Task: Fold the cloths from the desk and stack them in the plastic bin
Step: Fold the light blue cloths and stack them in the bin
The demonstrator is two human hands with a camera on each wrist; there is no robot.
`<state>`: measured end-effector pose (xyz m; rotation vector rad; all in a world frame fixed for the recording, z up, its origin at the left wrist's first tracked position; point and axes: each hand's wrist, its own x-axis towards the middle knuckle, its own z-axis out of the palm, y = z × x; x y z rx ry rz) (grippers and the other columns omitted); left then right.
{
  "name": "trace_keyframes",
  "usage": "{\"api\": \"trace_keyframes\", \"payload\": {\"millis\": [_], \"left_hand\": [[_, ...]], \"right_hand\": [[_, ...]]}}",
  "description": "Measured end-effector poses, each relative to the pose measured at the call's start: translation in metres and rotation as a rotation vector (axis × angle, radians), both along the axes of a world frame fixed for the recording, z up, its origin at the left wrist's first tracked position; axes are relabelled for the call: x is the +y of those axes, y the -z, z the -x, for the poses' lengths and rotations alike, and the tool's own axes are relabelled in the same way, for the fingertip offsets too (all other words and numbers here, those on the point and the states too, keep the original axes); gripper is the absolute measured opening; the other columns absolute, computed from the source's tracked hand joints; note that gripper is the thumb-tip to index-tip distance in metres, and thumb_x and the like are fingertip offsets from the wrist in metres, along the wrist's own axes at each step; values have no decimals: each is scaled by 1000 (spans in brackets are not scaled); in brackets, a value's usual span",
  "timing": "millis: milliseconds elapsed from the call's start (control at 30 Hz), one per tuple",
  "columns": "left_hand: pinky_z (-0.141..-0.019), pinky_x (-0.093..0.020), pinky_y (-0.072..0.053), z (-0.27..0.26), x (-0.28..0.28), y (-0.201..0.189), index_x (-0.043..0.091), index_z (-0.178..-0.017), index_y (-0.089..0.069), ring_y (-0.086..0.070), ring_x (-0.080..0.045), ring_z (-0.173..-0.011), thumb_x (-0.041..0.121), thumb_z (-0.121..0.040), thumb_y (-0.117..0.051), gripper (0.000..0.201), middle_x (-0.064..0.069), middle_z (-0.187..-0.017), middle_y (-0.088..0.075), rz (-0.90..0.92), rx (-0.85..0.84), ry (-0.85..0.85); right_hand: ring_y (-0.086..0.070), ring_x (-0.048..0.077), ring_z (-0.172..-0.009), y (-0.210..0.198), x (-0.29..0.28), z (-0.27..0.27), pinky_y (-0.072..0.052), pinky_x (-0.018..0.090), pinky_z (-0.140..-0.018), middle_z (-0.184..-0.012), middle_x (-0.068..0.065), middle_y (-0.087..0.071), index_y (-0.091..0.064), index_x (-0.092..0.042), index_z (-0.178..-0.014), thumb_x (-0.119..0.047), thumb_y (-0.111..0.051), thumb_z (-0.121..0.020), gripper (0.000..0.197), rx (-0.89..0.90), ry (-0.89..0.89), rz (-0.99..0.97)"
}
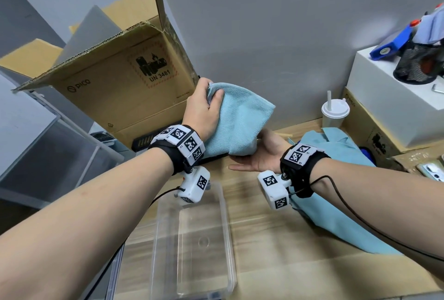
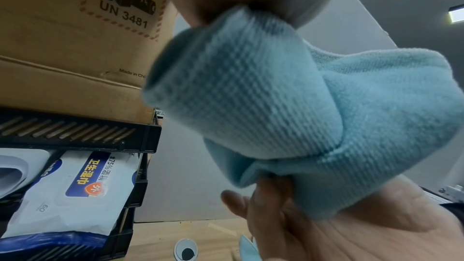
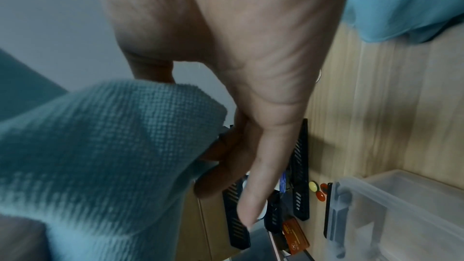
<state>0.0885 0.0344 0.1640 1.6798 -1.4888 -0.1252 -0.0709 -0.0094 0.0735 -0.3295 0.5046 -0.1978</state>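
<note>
A light blue cloth (image 1: 242, 117) hangs folded in the air above the desk's back edge. My left hand (image 1: 211, 93) grips its upper corner, fingers curled over the fabric. My right hand (image 1: 254, 155) is palm up beneath the lower fold; in the right wrist view the thumb and fingers pinch the cloth (image 3: 100, 146). The left wrist view shows the cloth (image 2: 263, 96) bunched between both hands. A clear plastic bin (image 1: 229, 227) stands on the desk below my left wrist, with nothing in it. More blue cloths (image 1: 336, 191) lie in a heap under my right forearm.
An open cardboard box (image 1: 120, 78) stands at the back left on a black tray (image 1: 144, 142) that holds a pack of wet wipes (image 2: 75, 186). A white lidded cup (image 1: 335, 112), a white box (image 1: 394, 98) and a mesh pen holder (image 1: 418, 64) are at the back right.
</note>
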Motion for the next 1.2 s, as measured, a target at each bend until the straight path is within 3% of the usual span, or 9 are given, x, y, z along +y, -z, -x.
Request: {"api": "trace_keyframes", "payload": {"millis": [333,433,533,700,833,900,967,1067,1200], "left_hand": [[-58,-20,-34,-2,-1,2,13,-92,-44,-39,-6,-58,26,-99,-51,16,10,-66,-44,6,-20,-17],[-57,-21,-34,-8,1,2,13,-94,-45,-41,-6,-59,26,-99,-50,15,10,-66,-46,5,-32,-39],[-58,-24,-34,-10,3,2,11,-95,-46,-43,-6,-59,27,-99,-50,16,9,-67,-48,-1,-50,-34],[-59,-24,-35,-12,4,0,9,-98,-47,-43,-5,-59,27,-100,-50,19,6,-69,-52,-16,-88,2],[-59,-17,-36,-14,5,-3,9,-98,-47,-42,-3,-59,27,-100,-50,19,5,-71,-52,-18,-100,25],[-59,-16,-36,-17,3,-3,9,-97,-47,-42,-3,-60,27,-100,-51,18,6,-71,-51,-15,-94,20],[-59,-17,-36,-20,1,-3,10,-95,-47,-40,-4,-60,27,-99,-51,18,7,-71,-49,-19,-80,17],[-62,-18,-37,-22,-1,-6,9,-90,-48,-41,-5,-64,24,-98,-53,17,5,-74,-48,-80,-58,54],[-65,-20,-38,-21,-4,-6,14,-84,-49,-44,-7,-70,19,-100,-52,17,3,-78,-48,-273,198,112]], "right_hand": [[-70,32,-80,-8,5,-6,-62,36,-66,-98,20,-70,-67,1,-102,-16,-45,-94,29,-7,69,-16],[-45,5,-46,1,-1,-4,-31,12,-40,-65,0,-50,-55,-13,-80,-5,-47,-81,11,56,58,63],[-31,4,-42,5,-4,4,-20,13,-44,-56,-6,-35,-46,-18,-70,-4,-46,-79,16,96,-24,112],[-65,20,-56,11,-8,5,-56,23,-48,-77,14,-64,-66,-1,-94,-8,-47,-94,20,136,27,46],[-41,1,-34,13,-17,8,-30,9,-27,-53,-1,-45,-55,-12,-82,-3,-50,-81,10,260,-46,118],[-47,5,-36,16,-20,12,-38,10,-33,-50,-1,-48,-54,-11,-82,-1,-43,-88,16,331,-48,159],[-70,24,-63,21,-21,14,-60,29,-60,-73,13,-67,-57,-8,-90,-5,-44,-90,14,326,35,153],[-61,41,-113,18,-24,19,-45,58,-99,-114,18,-65,-60,-15,-100,-26,-51,-77,27,190,50,197],[-61,29,-105,13,-20,14,-39,53,-106,-107,5,-64,-57,-20,-109,-22,-60,-71,38,134,-10,379]]}}
